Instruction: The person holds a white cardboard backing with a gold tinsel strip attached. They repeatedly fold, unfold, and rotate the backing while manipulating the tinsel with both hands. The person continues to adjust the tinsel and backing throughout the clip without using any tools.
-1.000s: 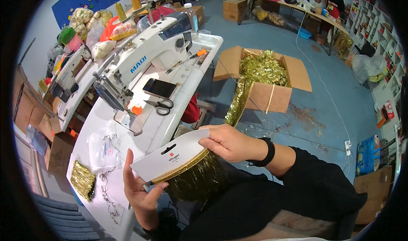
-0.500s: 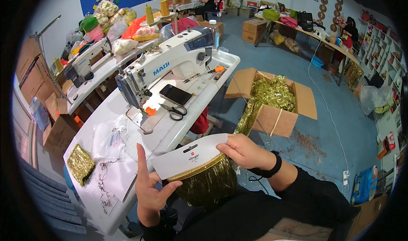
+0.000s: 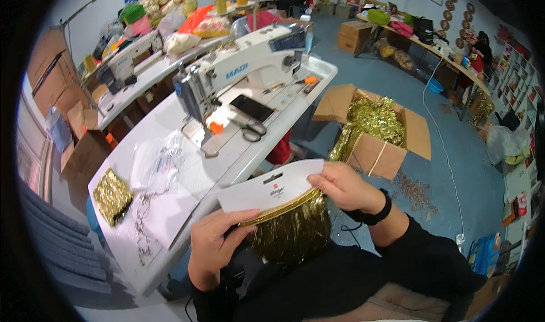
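Note:
A white header card [image 3: 267,188] with a hanging slot is stretched between my two hands over my lap. Below its lower edge hangs gold tinsel fringe [image 3: 292,231] from a shiny gold band. My left hand [image 3: 218,245] is closed on the left end, its thumb and fingers pinching card and band together. At the right end my right hand [image 3: 349,194] grips the card's corner, thumb on top; its other fingers are partly hidden behind. On the sewing table [image 3: 210,177] to my left lies a folded gold fringe bundle [image 3: 112,197].
A white sewing machine [image 3: 238,66] stands on the table, with a phone [image 3: 252,107] and black scissors [image 3: 252,131] before it. Clear plastic bags [image 3: 156,163] and tangled thread [image 3: 142,228] lie nearer. An open carton [image 3: 374,157] of gold tinsel sits on the floor; a white cable [image 3: 445,134] runs beyond.
My left hand's raised index finger has come down onto the card's left end, closing with the thumb. The whole view has shifted slightly; my right hand keeps its grip.

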Demonstrator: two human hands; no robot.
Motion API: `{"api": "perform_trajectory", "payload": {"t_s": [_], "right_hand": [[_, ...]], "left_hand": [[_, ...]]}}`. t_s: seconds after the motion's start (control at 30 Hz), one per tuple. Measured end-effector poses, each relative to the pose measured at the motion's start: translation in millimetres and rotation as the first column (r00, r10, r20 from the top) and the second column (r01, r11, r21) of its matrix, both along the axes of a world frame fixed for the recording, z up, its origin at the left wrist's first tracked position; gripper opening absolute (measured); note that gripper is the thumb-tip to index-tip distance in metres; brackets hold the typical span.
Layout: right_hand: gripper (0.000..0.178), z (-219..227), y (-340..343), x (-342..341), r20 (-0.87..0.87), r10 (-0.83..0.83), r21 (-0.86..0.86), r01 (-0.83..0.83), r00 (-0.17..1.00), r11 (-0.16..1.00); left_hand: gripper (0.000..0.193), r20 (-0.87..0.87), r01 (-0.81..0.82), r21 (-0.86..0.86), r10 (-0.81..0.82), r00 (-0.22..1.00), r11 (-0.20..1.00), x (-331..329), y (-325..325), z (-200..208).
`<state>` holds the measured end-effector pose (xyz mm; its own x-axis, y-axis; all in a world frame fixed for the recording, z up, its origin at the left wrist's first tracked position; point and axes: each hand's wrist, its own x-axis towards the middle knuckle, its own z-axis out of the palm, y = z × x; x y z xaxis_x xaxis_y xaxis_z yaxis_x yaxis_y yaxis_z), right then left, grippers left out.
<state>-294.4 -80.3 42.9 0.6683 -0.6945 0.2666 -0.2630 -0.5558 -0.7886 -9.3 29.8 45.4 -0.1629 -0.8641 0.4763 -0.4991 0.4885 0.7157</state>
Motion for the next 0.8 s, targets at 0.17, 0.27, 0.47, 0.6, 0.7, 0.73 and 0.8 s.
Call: {"api": "perform_trajectory", "payload": {"t_s": [0.17,0.27,0.47,0.6,0.7,0.73,0.8], "right_hand": [[0.028,-6,2,3,0.014,-0.057,0.017,0.057,0.998,0.998],[0.026,-13,8,8,0.077,-0.130,-0.060,0.134,0.989,0.989],[0.026,-15,3,23,0.156,-0.199,-0.258,0.235,0.967,0.937],[0.021,-17,3,34,0.181,-0.152,-0.363,0.210,0.972,0.908],[0.016,-18,3,41,0.191,-0.064,-0.328,0.125,0.980,0.936],[0.014,-19,2,43,0.201,-0.033,-0.323,0.098,0.979,0.941],[0.010,-20,-2,48,0.253,0.029,-0.340,0.061,0.967,0.938]], "left_hand": [[0.029,-0.006,0.006,-0.037,-0.006,1.000,0.999,7,4,-10],[0.027,-0.066,-0.025,-0.041,0.022,0.998,0.999,8,5,-19],[0.079,-0.709,0.071,0.090,0.014,0.705,0.993,-7,-9,-37],[0.067,-0.723,0.143,0.245,0.082,0.686,0.959,-2,-13,-40],[0.049,-0.757,0.174,0.233,0.067,0.650,0.957,-4,-10,-40],[0.049,-0.715,0.127,0.211,0.064,0.697,0.969,-3,-12,-40],[0.048,-0.623,0.075,0.154,0.038,0.782,0.985,-3,-16,-40]]}}
